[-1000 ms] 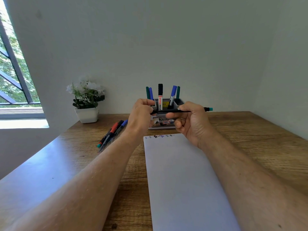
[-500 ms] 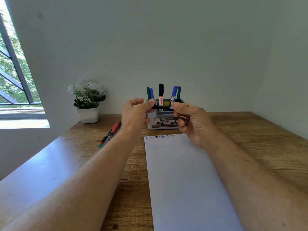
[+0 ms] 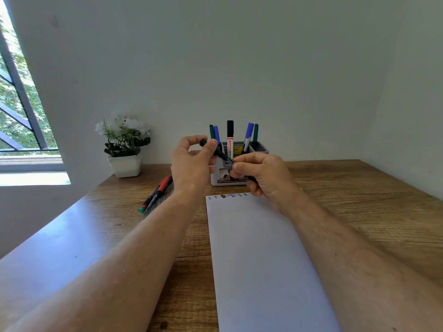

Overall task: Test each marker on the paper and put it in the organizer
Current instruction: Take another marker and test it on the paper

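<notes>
Both hands hold one black marker [image 3: 224, 156] in the air in front of the grey organizer [image 3: 260, 146]. My left hand [image 3: 191, 164] pinches its upper left end between thumb and fingers. My right hand [image 3: 262, 174] grips its lower right part, and that end is hidden in the fingers. The marker slopes down to the right. Several markers stand in the organizer: green, blue and a black-capped white one [image 3: 230, 137]. A long white paper [image 3: 261, 259] lies on the table below, with a row of small test marks [image 3: 227, 196] along its far edge.
Loose markers [image 3: 158, 192], one red-capped, lie on the wooden table [image 3: 359, 200] left of the paper, partly behind my left forearm. A white pot of flowers [image 3: 124, 149] stands at the back left near the window. Walls close the back and right.
The marker was level, with a teal end sticking out right of my right hand. Now it tilts down to the right, the teal end is hidden, and my left hand has risen.
</notes>
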